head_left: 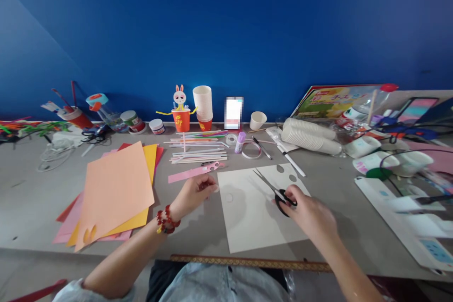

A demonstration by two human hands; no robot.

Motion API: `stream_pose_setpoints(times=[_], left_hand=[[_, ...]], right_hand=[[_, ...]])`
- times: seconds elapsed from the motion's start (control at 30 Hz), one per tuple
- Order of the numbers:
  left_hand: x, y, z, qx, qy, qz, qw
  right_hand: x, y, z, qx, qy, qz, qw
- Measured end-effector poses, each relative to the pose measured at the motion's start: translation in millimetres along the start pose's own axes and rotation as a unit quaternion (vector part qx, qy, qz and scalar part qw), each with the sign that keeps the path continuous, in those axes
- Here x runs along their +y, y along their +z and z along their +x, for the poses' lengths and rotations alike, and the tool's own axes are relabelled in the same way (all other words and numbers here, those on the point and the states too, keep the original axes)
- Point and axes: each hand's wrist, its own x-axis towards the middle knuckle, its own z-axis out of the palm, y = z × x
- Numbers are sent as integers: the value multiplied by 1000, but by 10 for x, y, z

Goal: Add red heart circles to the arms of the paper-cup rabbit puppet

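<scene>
My right hand (311, 212) is wrapped round the black handles of a pair of scissors (272, 188). Their blades point up and left over a white sheet of paper (255, 229), slightly parted. Two oval holes are cut near the sheet's far right edge, and a small round outline (230, 197) shows at its left; whether it is drawn or a loose disc I cannot tell. Just off the sheet's left edge, my left hand (196, 193) pinches a small pale piece of paper (215, 188), partly covered by the fingertips. A pink paper strip (186, 173) with cut-outs lies beyond that hand.
Coloured paper sheets (116, 188) are stacked at left. Straws (198, 155), a purple glue stick (239, 143) and tape (252, 150) lie behind. A rabbit-topped red cup (182, 120) stands against the wall. Stacked paper cups (311, 138) and a power strip (399, 222) are right.
</scene>
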Motion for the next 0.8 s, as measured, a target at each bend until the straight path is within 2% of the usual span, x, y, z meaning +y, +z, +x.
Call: stream_pose_setpoints(times=[0.1,0.2,0.33,0.43,0.53,0.6,0.67,0.73,0.8], left_hand=[[-187,-16,-19,6,-16,-20,1000],[-302,-16,-29,13,-27,-39,999],[-376,3,-37,13,-29,-33,999],[-401,24,-40,14,-27,-29,999],[-424,46,-28,9,-26,-31,999],[-441,60,-14,8,-24,-30,999],[-457,70,-2,11,-23,-27,999],[-471,76,-1,15,-20,-27,999],[-480,78,-9,20,-18,-32,999]], right_hand=[[-14,38,7,7,-9,-69,998],[-56,22,80,-23,-9,-91,996],[-9,-120,226,-129,-7,-39,991],[-32,-245,287,-151,-22,6,988],[-286,-254,279,-122,-97,73,985],[-556,-154,259,-111,-193,140,965],[-818,5,251,-124,-272,159,941],[-1002,168,266,-128,-297,138,936],[-1086,289,301,-126,-299,125,938]])
